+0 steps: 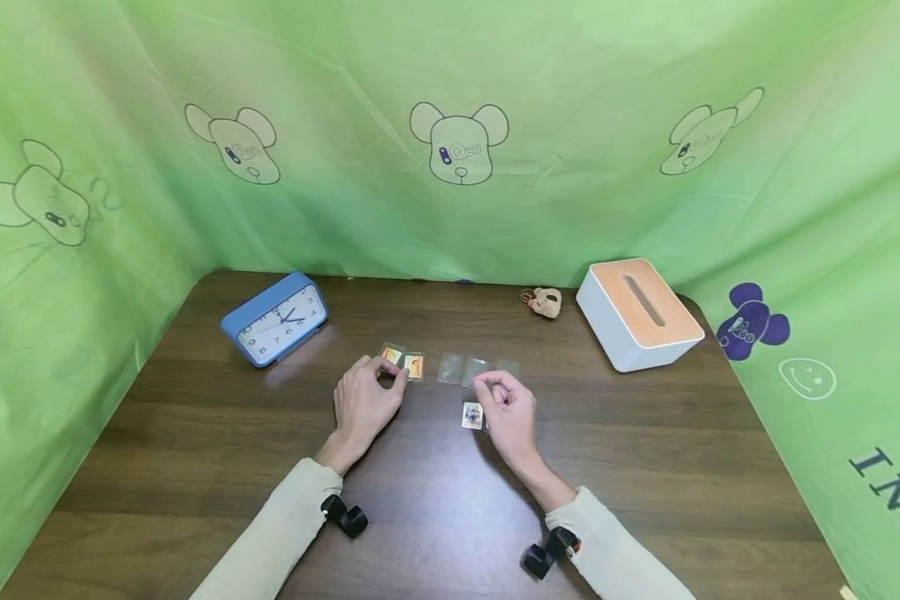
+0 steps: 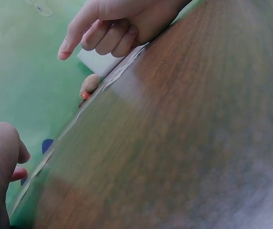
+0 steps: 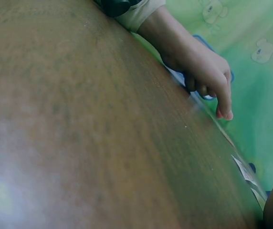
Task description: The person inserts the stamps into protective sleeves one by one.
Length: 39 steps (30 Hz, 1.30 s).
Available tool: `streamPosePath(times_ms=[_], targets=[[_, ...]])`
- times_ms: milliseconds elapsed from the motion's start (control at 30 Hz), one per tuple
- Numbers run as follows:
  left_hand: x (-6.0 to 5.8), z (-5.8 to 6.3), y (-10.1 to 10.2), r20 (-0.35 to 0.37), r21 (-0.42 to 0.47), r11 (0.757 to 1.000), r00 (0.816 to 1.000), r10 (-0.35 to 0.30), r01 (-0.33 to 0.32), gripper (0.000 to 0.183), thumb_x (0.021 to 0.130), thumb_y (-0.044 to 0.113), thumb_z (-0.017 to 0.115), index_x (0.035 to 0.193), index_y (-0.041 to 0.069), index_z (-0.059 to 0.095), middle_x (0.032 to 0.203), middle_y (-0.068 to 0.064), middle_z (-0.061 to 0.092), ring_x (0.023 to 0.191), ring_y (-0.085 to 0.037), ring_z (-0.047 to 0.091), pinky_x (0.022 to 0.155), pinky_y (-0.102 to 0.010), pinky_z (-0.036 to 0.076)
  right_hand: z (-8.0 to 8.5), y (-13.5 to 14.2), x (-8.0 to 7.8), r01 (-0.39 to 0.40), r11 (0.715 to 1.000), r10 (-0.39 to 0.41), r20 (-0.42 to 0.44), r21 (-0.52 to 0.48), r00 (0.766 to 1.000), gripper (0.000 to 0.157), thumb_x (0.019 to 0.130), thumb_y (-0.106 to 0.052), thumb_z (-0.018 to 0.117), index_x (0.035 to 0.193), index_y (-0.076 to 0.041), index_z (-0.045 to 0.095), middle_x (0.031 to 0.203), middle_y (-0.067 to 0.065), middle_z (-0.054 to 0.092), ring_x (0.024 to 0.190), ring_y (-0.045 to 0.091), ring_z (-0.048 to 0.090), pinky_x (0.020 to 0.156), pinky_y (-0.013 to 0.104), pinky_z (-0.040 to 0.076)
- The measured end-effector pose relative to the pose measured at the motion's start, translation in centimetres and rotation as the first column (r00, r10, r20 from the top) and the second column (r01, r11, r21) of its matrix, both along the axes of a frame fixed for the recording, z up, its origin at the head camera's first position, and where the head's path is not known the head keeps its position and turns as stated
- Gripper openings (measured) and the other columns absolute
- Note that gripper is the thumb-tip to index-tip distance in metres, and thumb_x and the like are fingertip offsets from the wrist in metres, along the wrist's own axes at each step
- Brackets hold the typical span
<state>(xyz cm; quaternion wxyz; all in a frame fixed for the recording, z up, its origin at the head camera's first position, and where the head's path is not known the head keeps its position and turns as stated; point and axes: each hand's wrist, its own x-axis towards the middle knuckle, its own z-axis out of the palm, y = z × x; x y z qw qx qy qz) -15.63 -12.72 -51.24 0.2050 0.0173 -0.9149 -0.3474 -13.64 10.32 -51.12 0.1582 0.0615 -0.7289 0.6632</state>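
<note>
My left hand (image 1: 363,402) bends over two clear sleeves at the left middle of the table, each with an orange stamp in it. Its thumb and index finger pinch the edge of the nearer sleeved stamp (image 1: 414,367); the farther sleeved stamp (image 1: 392,355) lies just beyond the fingers. My right hand (image 1: 512,415) hovers over the table, thumb and index tips together, other fingers curled. Below those tips lie clear sleeves (image 1: 451,368) in a row. A stamp with a bluish picture (image 1: 472,415) lies beside this hand. Whether the right fingertips hold anything is hidden.
A blue alarm clock (image 1: 277,321) stands at the back left. The tissue box (image 1: 637,315) with a wooden lid is at the back right. A small beige ornament (image 1: 546,302) with a red cord lies near the back edge. Green cloth (image 1: 570,225) hangs behind the table.
</note>
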Motion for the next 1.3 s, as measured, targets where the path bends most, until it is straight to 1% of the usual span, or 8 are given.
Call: streamPosePath(times_ms=[233, 567, 667, 800, 933, 1067, 1200, 1300], targets=[[0.1, 0.0, 0.6, 0.003, 0.035, 0.999, 1.000, -0.006, 0.006, 0.014, 0.089, 0.031, 0.085, 0.089, 0.017, 0.083, 0.080, -0.001, 0.067, 0.073, -0.033, 0.069, 0.064, -0.053, 0.054, 0.1, 0.0, 0.2, 0.007, 0.999, -0.007, -0.002, -0.032, 1.000, 0.004, 0.099, 0.002, 0.078, 0.099, 0.007, 0.078, 0.057, -0.010, 0.031, 0.049, -0.002, 0.028, 0.049, 0.016, 0.022], [0.0, 0.0, 2.1, 0.018, 0.019, 0.999, 0.999, -0.046, 0.045, 0.016, 0.090, 0.033, 0.086, 0.091, 0.018, 0.083, 0.093, -0.002, 0.077, 0.087, -0.036, 0.076, 0.072, -0.055, 0.058, 0.1, 1.4, 0.5, 0.024, 0.998, -0.023, -0.013, 0.054, 1.000, 0.003, 0.097, 0.001, 0.082, 0.098, 0.004, 0.081, 0.055, -0.009, 0.034, 0.046, -0.006, 0.030, 0.050, 0.017, 0.027], [0.0, -0.1, 2.5, 0.005, 0.011, 0.998, 0.998, -0.055, 0.055, 0.016, 0.090, 0.032, 0.087, 0.091, 0.017, 0.082, 0.093, -0.003, 0.077, 0.087, -0.037, 0.077, 0.072, -0.056, 0.058, 0.0, 2.0, 0.5, 0.024, 0.996, -0.023, -0.011, 0.081, 1.000, 0.008, 0.096, -0.003, 0.084, 0.097, 0.004, 0.082, 0.055, -0.009, 0.034, 0.046, -0.007, 0.030, 0.049, 0.016, 0.026], [-0.2, -0.2, 3.0, -0.017, -0.002, 0.998, 0.998, -0.068, 0.068, 0.016, 0.090, 0.031, 0.088, 0.089, 0.017, 0.081, 0.092, -0.003, 0.077, 0.084, -0.038, 0.077, 0.069, -0.055, 0.058, 0.0, 2.7, 0.4, 0.031, 0.988, -0.029, -0.018, 0.152, 0.999, 0.004, 0.093, -0.003, 0.086, 0.096, -0.001, 0.084, 0.054, -0.010, 0.035, 0.046, -0.007, 0.028, 0.050, 0.017, 0.024], [-0.4, -0.2, 3.5, -0.029, -0.029, 0.997, 0.997, -0.077, 0.076, 0.015, 0.090, 0.031, 0.087, 0.090, 0.018, 0.082, 0.095, -0.003, 0.077, 0.084, -0.038, 0.077, 0.067, -0.055, 0.058, -0.1, 3.1, 0.3, 0.016, 0.968, -0.008, -0.033, 0.251, 0.999, 0.007, 0.091, -0.001, 0.086, 0.096, -0.007, 0.086, 0.054, -0.011, 0.034, 0.049, -0.008, 0.026, 0.051, 0.018, 0.024], [-0.6, -0.3, 4.1, -0.026, -0.063, 0.995, 0.997, -0.079, 0.077, 0.017, 0.091, 0.034, 0.087, 0.091, 0.018, 0.082, 0.097, -0.002, 0.078, 0.082, -0.036, 0.077, 0.065, -0.053, 0.058, -0.1, 3.3, 0.2, -0.004, 0.938, 0.023, -0.052, 0.346, 0.998, 0.009, 0.089, -0.003, 0.088, 0.094, -0.010, 0.087, 0.054, -0.012, 0.032, 0.051, -0.008, 0.023, 0.051, 0.018, 0.023], [-1.1, -0.2, 4.7, 0.000, -0.083, 0.993, 0.996, -0.084, 0.084, 0.022, 0.091, 0.039, 0.088, 0.091, 0.018, 0.082, 0.089, 0.000, 0.072, 0.077, -0.031, 0.073, 0.064, -0.049, 0.056, -0.2, 3.4, 0.2, -0.007, 0.909, 0.031, -0.050, 0.417, 0.998, 0.010, 0.088, -0.006, 0.091, 0.094, -0.013, 0.087, 0.054, -0.015, 0.032, 0.052, -0.009, 0.022, 0.051, 0.019, 0.023], [-1.2, -0.1, 4.9, 0.029, -0.105, 0.991, 0.996, -0.084, 0.086, 0.026, 0.090, 0.042, 0.088, 0.092, 0.018, 0.082, 0.088, 0.000, 0.071, 0.076, -0.031, 0.072, 0.064, -0.048, 0.056, -0.3, 3.4, 0.2, -0.012, 0.885, 0.033, -0.038, 0.465, 0.999, 0.010, 0.087, -0.009, 0.092, 0.094, -0.014, 0.087, 0.054, -0.017, 0.032, 0.051, -0.010, 0.022, 0.050, 0.020, 0.024]])
